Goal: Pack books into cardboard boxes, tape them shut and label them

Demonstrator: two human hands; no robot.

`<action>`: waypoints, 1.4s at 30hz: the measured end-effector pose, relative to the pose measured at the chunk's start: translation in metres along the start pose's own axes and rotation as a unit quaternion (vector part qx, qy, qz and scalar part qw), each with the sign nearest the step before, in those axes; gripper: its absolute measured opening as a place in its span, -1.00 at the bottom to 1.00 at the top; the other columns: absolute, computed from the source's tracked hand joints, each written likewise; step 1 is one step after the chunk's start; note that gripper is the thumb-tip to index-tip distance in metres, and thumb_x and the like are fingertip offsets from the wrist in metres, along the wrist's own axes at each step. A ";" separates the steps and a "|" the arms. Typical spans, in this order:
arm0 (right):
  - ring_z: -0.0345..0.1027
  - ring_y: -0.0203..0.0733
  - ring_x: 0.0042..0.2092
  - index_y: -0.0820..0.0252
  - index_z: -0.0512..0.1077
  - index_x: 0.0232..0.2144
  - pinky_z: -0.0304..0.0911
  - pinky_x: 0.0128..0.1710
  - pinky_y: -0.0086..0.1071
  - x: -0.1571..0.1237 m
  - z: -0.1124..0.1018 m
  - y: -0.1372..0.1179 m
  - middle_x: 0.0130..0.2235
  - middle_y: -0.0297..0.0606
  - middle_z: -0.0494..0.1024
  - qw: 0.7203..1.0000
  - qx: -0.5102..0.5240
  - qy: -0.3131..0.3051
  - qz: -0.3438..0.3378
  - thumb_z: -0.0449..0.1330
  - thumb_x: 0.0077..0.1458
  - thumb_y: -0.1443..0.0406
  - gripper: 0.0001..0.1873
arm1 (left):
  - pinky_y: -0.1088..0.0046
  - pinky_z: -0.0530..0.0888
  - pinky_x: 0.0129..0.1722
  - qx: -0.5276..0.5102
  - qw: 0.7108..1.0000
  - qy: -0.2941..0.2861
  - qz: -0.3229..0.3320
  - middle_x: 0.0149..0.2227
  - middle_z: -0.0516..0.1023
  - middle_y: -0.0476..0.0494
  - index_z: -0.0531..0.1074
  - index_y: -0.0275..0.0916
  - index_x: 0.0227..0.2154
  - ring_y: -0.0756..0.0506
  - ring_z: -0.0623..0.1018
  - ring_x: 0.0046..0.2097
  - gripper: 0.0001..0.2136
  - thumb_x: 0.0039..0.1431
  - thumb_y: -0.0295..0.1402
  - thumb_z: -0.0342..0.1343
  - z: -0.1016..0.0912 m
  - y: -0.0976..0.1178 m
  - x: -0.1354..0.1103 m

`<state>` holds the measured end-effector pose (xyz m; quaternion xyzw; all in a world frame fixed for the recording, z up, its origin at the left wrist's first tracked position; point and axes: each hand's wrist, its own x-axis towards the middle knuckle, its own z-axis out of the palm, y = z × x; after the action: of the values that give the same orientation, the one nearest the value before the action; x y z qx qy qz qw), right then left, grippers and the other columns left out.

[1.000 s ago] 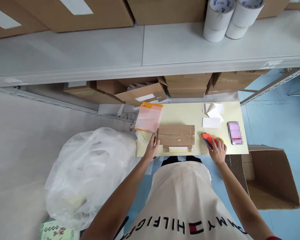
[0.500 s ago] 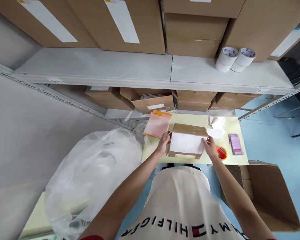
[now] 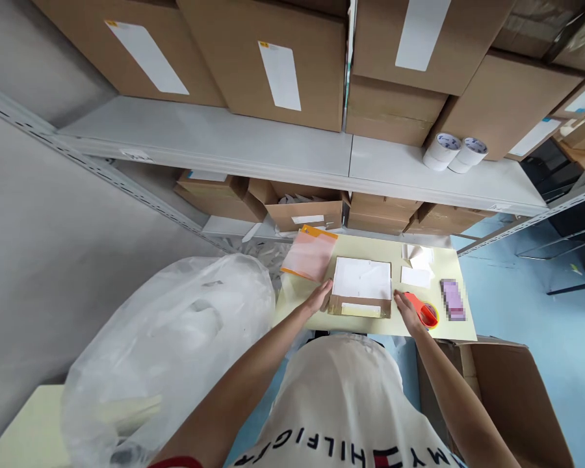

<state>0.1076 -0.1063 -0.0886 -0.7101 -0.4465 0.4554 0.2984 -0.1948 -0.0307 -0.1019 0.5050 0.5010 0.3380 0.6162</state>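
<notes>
A small cardboard box [image 3: 361, 301] rests on the pale yellow table, with a white sheet [image 3: 361, 278] over most of its top. A pale strip runs along its near side. Beside the box's left edge is my left hand [image 3: 320, 297], fingers stretched out; whether it touches the cardboard I cannot tell. My right hand [image 3: 405, 311] is a little off the box's right side, its fingers straight and apart from the box. Just right of that hand lies a red tape dispenser [image 3: 423, 310] with a roll of tape.
An orange-edged pink packet [image 3: 311, 252] lies behind on the left of the table [image 3: 448, 260]. White papers [image 3: 416, 276] and a blurred purple item [image 3: 453, 299] are at right. Tape rolls [image 3: 442, 151] stand on the shelf. A plastic bag [image 3: 175, 351] bulges left; an open carton [image 3: 511, 390] sits right.
The box, tilted up between both hands before, now lies flat on the table. My hands have loosened from its sides, the right one drawing away. The view has tilted upward.
</notes>
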 end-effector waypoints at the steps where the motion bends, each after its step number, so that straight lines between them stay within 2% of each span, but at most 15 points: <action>1: 0.26 0.13 0.25 0.11 0.36 0.18 0.26 0.15 0.06 -0.006 0.000 0.002 0.17 -0.01 0.46 1.000 0.001 -0.021 -0.008 -0.02 0.11 -0.21 -0.22 | 0.15 0.35 0.20 -0.027 0.999 -0.024 -0.005 0.07 0.56 -0.30 0.52 -0.21 -0.03 -0.30 0.45 0.20 -0.21 -0.02 0.38 -0.07 0.000 -0.001 -0.007; 3: 0.22 0.12 0.28 0.08 0.36 0.18 0.22 0.20 0.05 -0.016 0.002 0.001 0.19 -0.04 0.44 0.998 0.005 -0.053 -0.023 -0.02 0.11 -0.22 -0.23 | 0.12 0.27 0.27 -0.064 0.997 -0.046 -0.011 0.08 0.56 -0.26 0.50 -0.20 0.00 -0.30 0.40 0.24 -0.19 -0.06 0.38 -0.04 0.001 -0.002 -0.018; 6: 0.18 0.10 0.30 0.07 0.32 0.21 0.19 0.23 0.01 -0.025 0.000 -0.008 0.22 -0.05 0.41 0.998 0.006 -0.048 -0.048 -0.02 0.13 -0.18 -0.25 | 0.13 0.23 0.29 -0.055 0.998 0.000 0.004 0.12 0.52 -0.26 0.47 -0.18 0.05 -0.31 0.34 0.29 -0.20 -0.12 0.33 0.09 0.002 0.006 -0.024; 9: 0.24 0.14 0.27 0.08 0.23 0.26 0.25 0.17 0.04 -0.024 -0.007 -0.022 0.21 0.00 0.41 0.998 -0.001 -0.007 -0.064 0.04 0.09 -0.14 -0.22 | 0.17 0.28 0.25 0.005 0.999 0.026 0.040 0.17 0.47 -0.27 0.42 -0.20 0.09 -0.30 0.37 0.25 -0.26 -0.12 0.16 0.23 0.001 0.022 -0.018; 12: 0.38 0.16 0.15 0.12 0.16 0.26 0.34 0.06 0.04 -0.016 -0.010 -0.036 0.13 0.02 0.48 0.998 -0.012 0.046 -0.044 0.17 -0.01 -0.10 -0.14 | 0.16 0.39 0.14 0.109 0.991 0.068 0.032 0.02 0.57 -0.23 0.43 -0.21 0.01 -0.26 0.51 0.10 -0.48 -0.01 -0.07 0.22 0.003 0.036 -0.004; 17: 0.46 0.18 0.02 0.17 0.09 0.26 0.35 -0.02 0.03 -0.009 -0.008 -0.055 0.06 0.02 0.50 0.979 -0.197 0.047 -0.008 0.28 -0.07 0.00 -0.08 | 0.16 0.49 -0.01 0.174 0.979 0.109 -0.012 -0.12 0.61 -0.27 0.45 -0.25 -0.13 -0.26 0.58 -0.04 -0.74 0.12 -0.32 0.10 0.005 0.038 0.012; 22: 0.30 0.21 0.16 0.12 0.22 0.24 0.26 0.04 -0.06 -0.012 -0.007 -0.086 0.22 0.03 0.36 0.871 -0.458 0.011 -0.176 0.26 0.04 0.27 -0.30 | 0.01 0.28 0.21 0.274 0.948 0.161 0.019 0.21 0.37 -0.40 0.24 -0.26 0.17 -0.36 0.35 0.25 -0.41 0.03 -0.45 0.21 0.002 0.049 0.003; 24: 0.32 0.05 0.15 0.09 0.36 0.15 0.19 0.09 -0.18 -0.008 0.001 -0.101 0.17 -0.06 0.44 0.802 -0.540 -0.094 -0.239 0.13 0.13 0.42 -0.48 | 0.01 0.19 0.27 0.387 0.913 0.114 0.055 0.25 0.32 -0.39 0.28 -0.26 0.16 -0.35 0.27 0.30 -0.48 0.10 -0.47 0.15 0.006 0.060 0.000; 26: 0.42 -0.09 0.05 0.11 0.50 0.00 0.15 0.07 -0.28 -0.003 0.013 -0.115 0.02 -0.10 0.57 0.743 -0.594 -0.190 -0.245 0.03 0.15 0.52 -0.56 | 0.07 0.26 0.22 0.466 0.881 0.034 0.071 0.14 0.46 -0.35 0.39 -0.25 0.06 -0.32 0.39 0.22 -0.64 0.18 -0.45 0.09 0.013 0.070 -0.002; 29: 0.51 -0.06 -0.10 0.26 0.59 -0.24 0.11 0.07 -0.22 0.001 0.027 -0.129 -0.22 -0.01 0.64 0.715 -0.635 -0.210 -0.204 0.03 0.15 0.52 -0.67 | 0.12 0.37 0.12 0.488 0.872 -0.030 0.028 0.13 0.48 -0.41 0.34 -0.30 0.13 -0.34 0.49 0.14 -0.55 0.21 -0.22 0.11 0.027 0.077 -0.004; 32: 0.50 0.09 -0.09 0.38 0.57 -0.20 0.06 0.11 -0.05 -0.007 0.020 -0.129 -0.20 0.15 0.61 0.723 -0.651 -0.157 -0.171 0.05 0.23 0.36 -0.70 | 0.08 0.30 0.19 0.501 0.859 -0.087 -0.055 0.36 0.07 -0.57 -0.03 -0.39 0.34 -0.43 0.25 0.32 -0.05 0.03 0.07 0.20 0.035 0.073 -0.012; 34: 0.44 0.16 0.02 0.40 0.51 -0.07 0.05 0.14 -0.01 -0.016 0.001 -0.116 -0.06 0.22 0.56 0.752 -0.635 -0.098 -0.148 0.07 0.25 0.18 -0.59 | 0.01 0.21 0.24 0.495 0.858 -0.115 -0.081 0.41 -0.16 -0.62 -0.21 -0.42 0.37 -0.46 0.04 0.39 0.20 -0.17 0.15 0.28 0.037 0.066 -0.020; 36: 0.26 0.22 0.21 0.40 0.34 0.15 0.08 0.16 0.00 -0.023 -0.019 -0.091 0.17 0.25 0.39 0.801 -0.584 -0.047 -0.123 0.13 0.19 0.02 -0.35 | -0.05 0.15 0.27 0.479 0.867 -0.116 -0.078 0.41 -0.26 -0.65 -0.32 -0.44 0.38 -0.48 -0.07 0.41 0.34 -0.30 0.16 0.35 0.038 0.055 -0.026; 39: 0.03 0.19 0.35 0.36 -0.15 0.38 0.15 0.19 -0.02 -0.025 -0.034 -0.042 0.36 0.22 0.07 0.888 -0.448 -0.066 -0.084 0.29 -0.03 -0.07 0.16 | -0.02 0.15 0.28 0.430 0.895 -0.105 -0.047 0.41 -0.31 -0.65 -0.42 -0.41 0.37 -0.47 -0.07 0.42 0.44 -0.40 0.08 0.43 0.037 0.032 -0.028; 42: 0.10 0.17 0.33 0.29 -0.33 0.40 0.18 0.20 0.00 -0.019 -0.024 -0.002 0.34 0.19 0.12 0.949 -0.301 -0.043 -0.089 0.37 -0.13 -0.03 0.32 | 0.06 0.19 0.28 0.362 0.928 -0.093 -0.005 0.42 -0.26 -0.60 -0.47 -0.31 0.38 -0.44 0.01 0.41 0.44 -0.39 -0.02 0.47 0.036 0.009 -0.020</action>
<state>0.1258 -0.1229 -0.0703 -0.7038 -0.6366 0.3019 0.0907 -0.1653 -0.0571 -0.0883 0.7202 0.5322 0.0821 0.4373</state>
